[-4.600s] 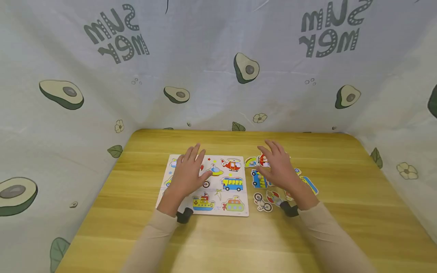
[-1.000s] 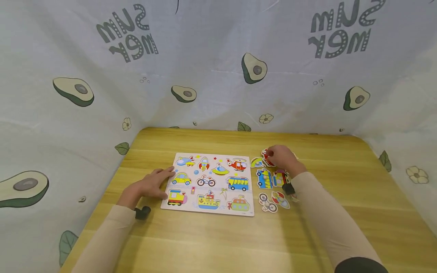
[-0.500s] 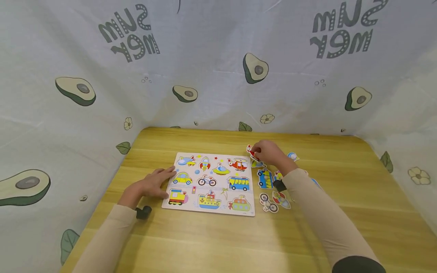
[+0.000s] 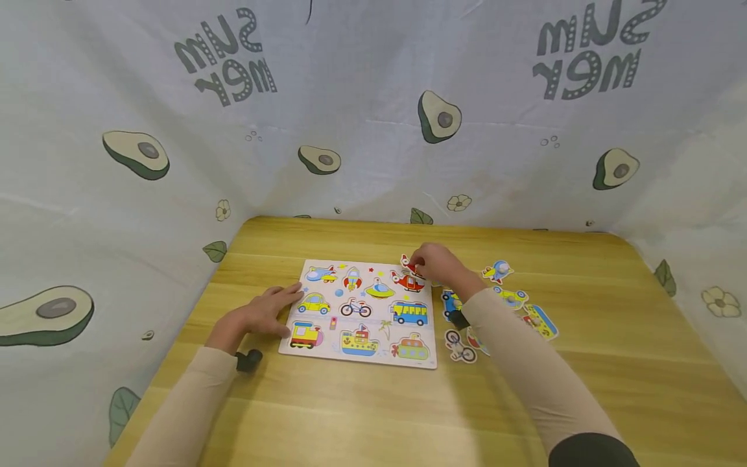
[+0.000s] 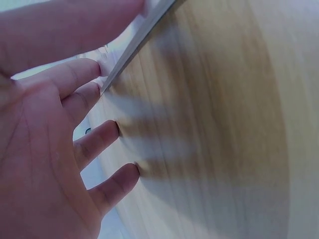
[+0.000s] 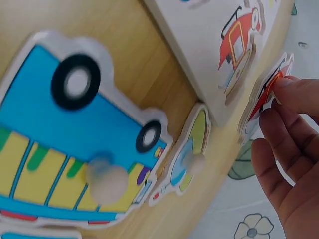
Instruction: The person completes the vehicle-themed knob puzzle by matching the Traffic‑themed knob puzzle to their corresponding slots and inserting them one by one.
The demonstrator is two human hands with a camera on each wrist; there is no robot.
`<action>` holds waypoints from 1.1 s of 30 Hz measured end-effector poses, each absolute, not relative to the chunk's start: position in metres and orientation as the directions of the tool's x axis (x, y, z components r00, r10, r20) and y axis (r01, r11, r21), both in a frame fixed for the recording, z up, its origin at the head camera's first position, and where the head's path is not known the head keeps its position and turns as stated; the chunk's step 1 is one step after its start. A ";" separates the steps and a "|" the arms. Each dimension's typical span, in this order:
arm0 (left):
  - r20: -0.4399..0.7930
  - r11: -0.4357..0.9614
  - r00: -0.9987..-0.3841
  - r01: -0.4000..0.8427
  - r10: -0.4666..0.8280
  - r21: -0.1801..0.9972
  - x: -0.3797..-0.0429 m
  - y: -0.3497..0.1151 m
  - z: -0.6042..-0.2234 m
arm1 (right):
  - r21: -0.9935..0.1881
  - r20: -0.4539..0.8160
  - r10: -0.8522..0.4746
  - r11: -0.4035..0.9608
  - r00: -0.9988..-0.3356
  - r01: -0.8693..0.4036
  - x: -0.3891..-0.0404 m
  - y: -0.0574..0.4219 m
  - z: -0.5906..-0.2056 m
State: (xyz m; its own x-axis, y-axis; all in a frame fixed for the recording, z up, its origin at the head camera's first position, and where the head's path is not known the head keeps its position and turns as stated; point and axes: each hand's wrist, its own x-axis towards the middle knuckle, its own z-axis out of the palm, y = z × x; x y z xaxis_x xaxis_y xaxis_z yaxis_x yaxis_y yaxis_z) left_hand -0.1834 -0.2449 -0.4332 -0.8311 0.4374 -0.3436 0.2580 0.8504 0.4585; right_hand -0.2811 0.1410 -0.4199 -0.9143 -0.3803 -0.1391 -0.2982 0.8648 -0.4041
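A white puzzle board point(image 4: 327, 331) printed with vehicles lies on the table. My left hand point(image 4: 262, 314) rests at its left side, fingers spread and fingertips on the edge, thumb point(image 5: 65, 35) apart from them in the left wrist view. My right hand point(image 4: 440, 264) pinches a red helicopter puzzle piece point(image 6: 264, 97) between thumb and fingers. The piece is held tilted over the board's far right corner, just above the printed helicopter point(image 4: 407, 281). In the right wrist view the helicopter recess point(image 6: 239, 47) shows close to the held piece.
Right of the board lie several knobbed pieces: a blue bus point(image 6: 75, 149), a flying saucer point(image 6: 187, 154), a bicycle point(image 4: 460, 347), a plane point(image 4: 498, 271), a yellow car point(image 4: 512, 298) and a ship point(image 4: 541, 321). A patterned curtain point(image 4: 373, 130) hangs behind the table point(image 4: 350, 415).
My right hand took hold of the helicopter piece among the loose pieces and carried it left to the board's corner. My left hand moved from above the board to its left edge.
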 end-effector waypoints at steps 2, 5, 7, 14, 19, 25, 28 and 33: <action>-0.344 0.850 -0.831 0.258 0.438 0.458 -0.184 -0.245 -0.432 | -0.402 -0.143 -0.378 0.867 -0.915 -0.296 -0.281 0.137 -0.421; -0.347 0.855 -0.833 0.254 0.431 0.452 -0.184 -0.245 -0.432 | -0.397 -0.153 -0.377 0.870 -0.914 -0.292 -0.280 0.130 -0.424; -0.346 0.857 -0.837 0.248 0.424 0.451 -0.184 -0.245 -0.432 | -0.394 -0.154 -0.379 0.871 -0.913 -0.295 -0.279 0.126 -0.425; -0.341 0.858 -0.839 0.250 0.423 0.448 -0.185 -0.245 -0.433 | -0.376 -0.177 -0.387 0.876 -0.905 -0.301 -0.277 0.118 -0.431; -0.338 0.856 -0.840 0.251 0.424 0.452 -0.185 -0.244 -0.435 | -0.370 -0.179 -0.393 0.876 -0.902 -0.308 -0.274 0.117 -0.431; -0.336 0.856 -0.842 0.249 0.423 0.453 -0.184 -0.244 -0.434 | -0.364 -0.183 -0.388 0.880 -0.904 -0.304 -0.270 0.116 -0.429; -0.333 0.854 -0.840 0.255 0.428 0.454 -0.184 -0.244 -0.435 | -0.364 -0.174 -0.390 0.879 -0.904 -0.309 -0.269 0.117 -0.429; -0.331 0.851 -0.838 0.258 0.433 0.458 -0.183 -0.244 -0.434 | -0.359 -0.154 -0.403 0.873 -0.902 -0.329 -0.268 0.118 -0.430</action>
